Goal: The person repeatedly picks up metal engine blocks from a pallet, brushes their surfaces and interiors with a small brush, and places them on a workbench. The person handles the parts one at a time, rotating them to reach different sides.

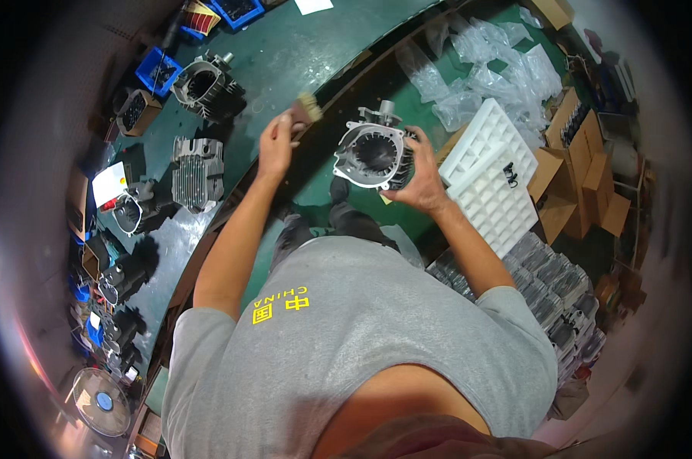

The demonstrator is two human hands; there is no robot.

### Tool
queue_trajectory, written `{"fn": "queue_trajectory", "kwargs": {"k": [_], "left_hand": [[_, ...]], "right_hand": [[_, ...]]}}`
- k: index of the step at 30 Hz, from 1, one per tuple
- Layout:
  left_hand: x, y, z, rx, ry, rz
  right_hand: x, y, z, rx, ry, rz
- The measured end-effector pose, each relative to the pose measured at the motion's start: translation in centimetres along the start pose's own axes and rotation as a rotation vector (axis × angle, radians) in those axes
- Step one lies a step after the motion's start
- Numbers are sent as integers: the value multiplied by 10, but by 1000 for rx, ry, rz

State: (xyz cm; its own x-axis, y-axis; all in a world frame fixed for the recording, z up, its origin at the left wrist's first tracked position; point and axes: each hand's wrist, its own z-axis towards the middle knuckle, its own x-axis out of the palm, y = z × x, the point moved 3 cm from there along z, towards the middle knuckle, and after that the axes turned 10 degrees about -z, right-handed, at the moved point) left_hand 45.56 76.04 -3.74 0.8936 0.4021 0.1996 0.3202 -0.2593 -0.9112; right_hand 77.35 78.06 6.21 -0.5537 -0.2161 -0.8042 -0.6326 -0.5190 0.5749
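My right hand [424, 177] grips a cast metal housing [348, 167] by its finned right side. The housing's wide round opening faces up, and a short tube sticks out at its far end. To the left, my left hand [277, 145] is closed round the handle of a brush [308, 109] with pale bristles. The brush is apart from the housing and slightly blurred. Both hands are over the gap beside the bench edge. Fingers behind the housing are partly hidden.
On the green bench [285, 46] at left stand another housing [200, 84], a finned metal block [197, 174] and blue bins [158, 70]. At right lie clear plastic bags [487, 73], white foam trays [493, 172], open cardboard boxes [579, 183] and stacked metal parts [553, 287]. A fan [101, 402] stands lower left.
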Motion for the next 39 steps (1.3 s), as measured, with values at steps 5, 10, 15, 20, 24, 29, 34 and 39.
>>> {"fn": "queue_trajectory", "kwargs": {"k": [5, 10, 15, 20, 24, 29, 34, 39], "left_hand": [[-73, 14, -17, 87, -18, 99], [-140, 32, -79, 27, -141, 224], [-203, 59, -154, -120, -382, 285], [-239, 84, -242, -206, -556, 313], [-265, 119, -317, -277, -690, 307], [-269, 143, -397, -453, -822, 291], [-274, 158, -433, -496, -813, 323], [-279, 154, -413, -376, -691, 372]], "right_hand": [[11, -35, 1, 121, -79, -6], [33, -47, 28, 253, -178, 225], [80, -51, 109, 161, -216, 272], [136, -42, 220, 131, -280, 218], [174, -23, 294, 120, -381, 198], [204, -12, 349, 97, -500, 216], [223, -26, 370, 127, -574, 171], [243, -53, 372, 166, -572, 50]]}}
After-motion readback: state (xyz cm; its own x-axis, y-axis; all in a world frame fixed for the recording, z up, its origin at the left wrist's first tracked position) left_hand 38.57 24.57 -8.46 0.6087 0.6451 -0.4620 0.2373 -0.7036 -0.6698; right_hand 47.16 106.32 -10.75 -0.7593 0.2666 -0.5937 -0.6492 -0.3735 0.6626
